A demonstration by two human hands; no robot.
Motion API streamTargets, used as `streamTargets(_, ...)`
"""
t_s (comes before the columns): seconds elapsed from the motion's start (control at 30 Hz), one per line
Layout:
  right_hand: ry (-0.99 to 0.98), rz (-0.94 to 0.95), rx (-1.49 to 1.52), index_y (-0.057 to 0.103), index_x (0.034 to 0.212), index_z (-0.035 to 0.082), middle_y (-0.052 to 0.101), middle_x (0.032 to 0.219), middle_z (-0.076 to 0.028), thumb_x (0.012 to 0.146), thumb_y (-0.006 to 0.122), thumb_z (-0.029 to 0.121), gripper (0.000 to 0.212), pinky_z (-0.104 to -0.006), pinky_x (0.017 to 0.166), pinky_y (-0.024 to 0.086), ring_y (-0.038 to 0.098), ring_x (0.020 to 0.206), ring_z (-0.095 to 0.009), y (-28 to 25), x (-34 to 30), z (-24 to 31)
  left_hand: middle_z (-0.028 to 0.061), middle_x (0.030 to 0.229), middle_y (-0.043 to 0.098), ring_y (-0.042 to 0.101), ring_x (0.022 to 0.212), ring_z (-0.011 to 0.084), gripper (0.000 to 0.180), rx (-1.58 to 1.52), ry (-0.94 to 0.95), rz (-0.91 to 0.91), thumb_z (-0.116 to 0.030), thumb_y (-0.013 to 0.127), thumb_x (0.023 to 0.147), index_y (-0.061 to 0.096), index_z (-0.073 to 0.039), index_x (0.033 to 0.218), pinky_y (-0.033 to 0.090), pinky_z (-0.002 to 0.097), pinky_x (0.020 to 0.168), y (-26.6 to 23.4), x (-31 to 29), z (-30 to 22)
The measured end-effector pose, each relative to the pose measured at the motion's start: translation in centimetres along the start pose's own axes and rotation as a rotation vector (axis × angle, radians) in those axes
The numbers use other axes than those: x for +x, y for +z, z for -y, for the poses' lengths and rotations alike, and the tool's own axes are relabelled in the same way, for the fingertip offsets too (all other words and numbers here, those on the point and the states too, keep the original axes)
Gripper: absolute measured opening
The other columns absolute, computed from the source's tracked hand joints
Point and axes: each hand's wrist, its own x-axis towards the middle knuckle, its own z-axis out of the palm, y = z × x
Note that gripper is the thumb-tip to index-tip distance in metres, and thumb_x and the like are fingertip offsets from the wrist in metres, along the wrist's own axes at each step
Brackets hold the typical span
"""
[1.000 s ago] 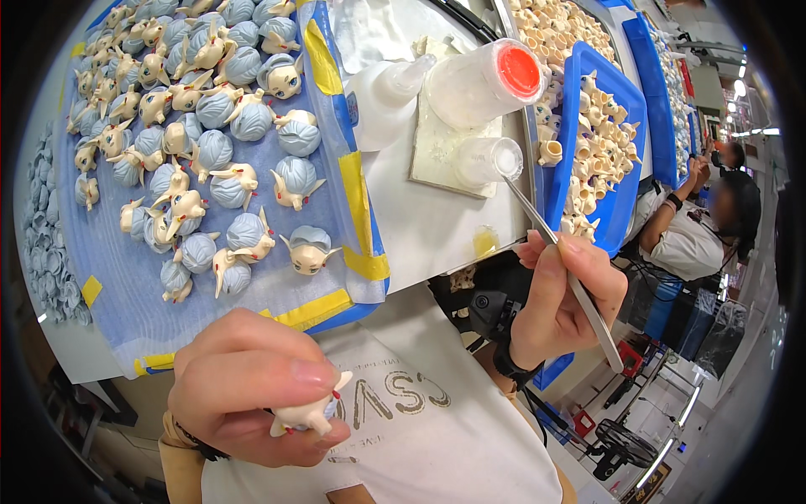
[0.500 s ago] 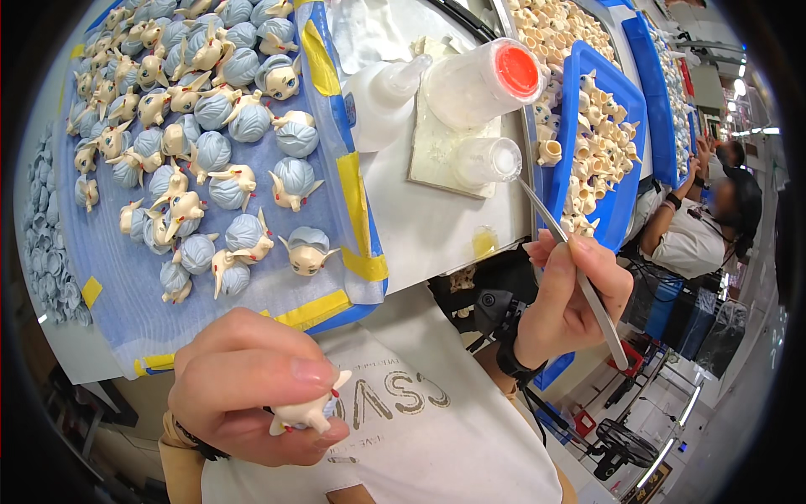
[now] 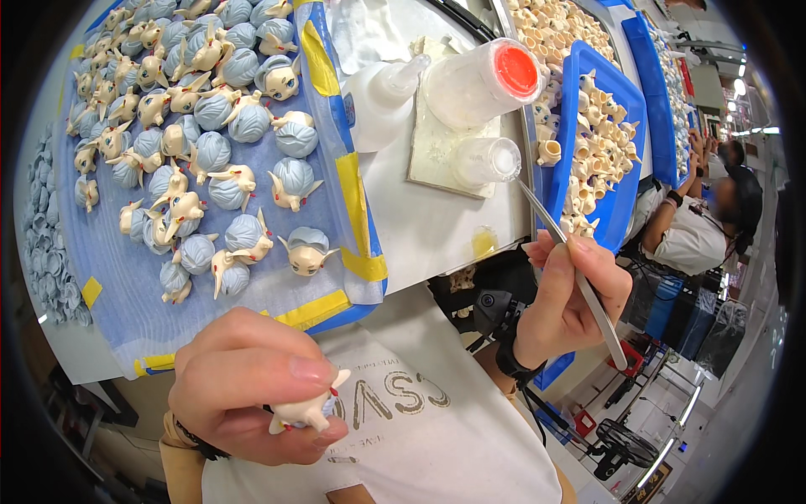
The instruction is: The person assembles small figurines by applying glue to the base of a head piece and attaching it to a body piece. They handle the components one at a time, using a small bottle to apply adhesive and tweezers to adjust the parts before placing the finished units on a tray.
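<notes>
Between the thumb and fingers of my left hand (image 3: 252, 386) is a small doll head (image 3: 304, 413), cream-coloured with pointed ears and a red mark at one ear. My fingers cover much of it. My right hand (image 3: 571, 290) pinches a thin metal spatula (image 3: 598, 309) like a pen. The tool's far tip reaches the mouth of a small clear cup (image 3: 495, 160), which lies tilted on a pale board (image 3: 430, 172). To the left, a blue tray (image 3: 109, 277) lined with cloth carries many doll heads with grey-blue hair.
Behind the small cup leans a larger translucent jar (image 3: 470, 84) with a red-orange disc, beside a white squeeze bottle (image 3: 382, 101). A blue bin (image 3: 625, 189) of cream-coloured hollow parts stands at right. Grey-blue hair pieces (image 3: 50, 244) lie far left. Another person (image 3: 693, 223) sits farther right.
Hardly anything differs: both hands hold the doll head and the spatula in nearly the same places.
</notes>
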Motion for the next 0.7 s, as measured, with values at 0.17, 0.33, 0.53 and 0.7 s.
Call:
streamTargets(0.17,-0.002,-0.003,-0.012,0.052,0.089,-0.004,0.059,0.069,-0.016,0.072,0.055,-0.014,0.020,-0.0243,0.053,0.048,0.058,0.056,-0.017,0.06,0.06,-0.01,0.0117,0.077,0.059,0.056,0.060,0.0136,0.042,-0.001,-0.002,-0.011,-0.004,0.077,0.057,0.059,0.000,0.094,0.045,0.0214,0.049,0.11,-0.01,-0.01)
streamTargets(0.33,-0.010,0.003,-0.020,0.052,0.089,-0.003,0.059,0.069,-0.016,0.072,0.055,-0.014,0.020,-0.0240,0.053,0.047,0.058,0.056,-0.018,0.03,0.12,-0.03,0.0116,0.077,0.059,0.056,0.061,0.0140,0.042,0.000,-0.007,-0.008,-0.005,0.078,0.057,0.059,0.000,0.094,0.045,0.0218,0.050,0.04,0.03,-0.01)
streamTargets(0.53,-0.014,0.011,-0.015,0.052,0.089,-0.004,0.059,0.069,-0.016,0.072,0.055,-0.014,0.020,-0.0239,0.053,0.047,0.058,0.056,-0.017,-0.09,0.08,-0.08,0.0114,0.078,0.059,0.056,0.061,0.0146,0.042,0.003,-0.015,0.002,-0.005,0.077,0.057,0.059,-0.001,0.094,0.045,0.0223,0.050,0.00,0.03,-0.12)
streamTargets(0.7,-0.003,0.015,-0.002,0.052,0.090,-0.004,0.059,0.069,-0.016,0.072,0.055,-0.015,0.021,-0.0243,0.054,0.048,0.058,0.056,-0.017,-0.07,0.08,-0.17,0.0115,0.078,0.059,0.056,0.062,0.0147,0.041,0.006,-0.019,0.009,-0.005,0.077,0.057,0.059,-0.001,0.094,0.045,0.0224,0.050,-0.07,0.06,-0.07)
